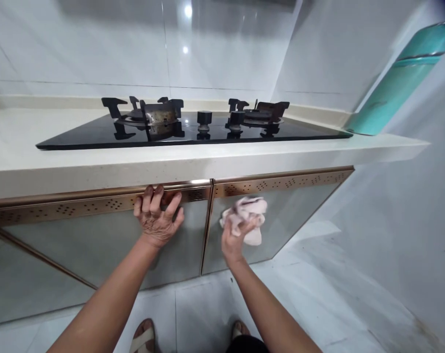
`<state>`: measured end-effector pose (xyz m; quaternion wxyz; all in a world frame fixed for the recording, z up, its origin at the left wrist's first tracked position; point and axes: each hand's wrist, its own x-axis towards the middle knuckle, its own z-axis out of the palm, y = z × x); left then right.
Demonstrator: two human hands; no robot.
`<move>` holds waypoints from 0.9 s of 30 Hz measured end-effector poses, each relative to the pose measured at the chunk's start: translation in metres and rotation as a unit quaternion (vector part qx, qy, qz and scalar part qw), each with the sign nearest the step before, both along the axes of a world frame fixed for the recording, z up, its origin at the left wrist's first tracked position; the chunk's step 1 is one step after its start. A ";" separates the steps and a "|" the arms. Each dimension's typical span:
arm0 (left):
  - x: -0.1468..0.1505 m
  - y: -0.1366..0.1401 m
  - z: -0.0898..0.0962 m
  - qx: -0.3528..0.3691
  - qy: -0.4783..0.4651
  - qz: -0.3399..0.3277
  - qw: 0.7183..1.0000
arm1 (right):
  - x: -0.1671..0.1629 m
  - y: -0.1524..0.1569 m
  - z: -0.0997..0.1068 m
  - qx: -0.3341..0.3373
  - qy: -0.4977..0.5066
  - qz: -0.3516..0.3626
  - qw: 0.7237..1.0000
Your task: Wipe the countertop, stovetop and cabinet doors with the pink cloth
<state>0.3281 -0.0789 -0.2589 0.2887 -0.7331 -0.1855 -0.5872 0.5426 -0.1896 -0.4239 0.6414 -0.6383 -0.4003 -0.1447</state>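
My left hand (158, 215) rests with spread fingers on the perforated metal top strip of the left cabinet door (112, 245). Its fingertips reach the strip's upper edge, and nothing is held in it. In my right hand (234, 245) is a crumpled pale pink cloth (250, 211), gripped in front of the right cabinet door (281, 220). The cloth and fingers are slightly blurred; whether the cloth touches the panel is hard to tell.
Above the doors juts a pale countertop (171, 164) bearing a black gas hob (208, 137) with two burners and two knobs. A turquoise bottle-shaped container (395, 93) stands at the counter's right end. Two sandalled feet are on the tiled floor (204, 304).
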 end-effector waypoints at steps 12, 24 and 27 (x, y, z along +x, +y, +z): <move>0.000 -0.002 0.000 0.009 0.002 0.018 1.000 | 0.029 -0.127 -0.116 -0.327 -0.096 0.053 0.939; 0.002 0.001 -0.007 -0.024 -0.001 -0.008 1.000 | 0.060 -0.078 0.098 0.008 -0.118 -0.188 0.975; 0.003 0.001 -0.008 -0.029 -0.010 -0.028 0.999 | 0.035 -0.057 0.044 -0.037 -0.066 -0.139 0.987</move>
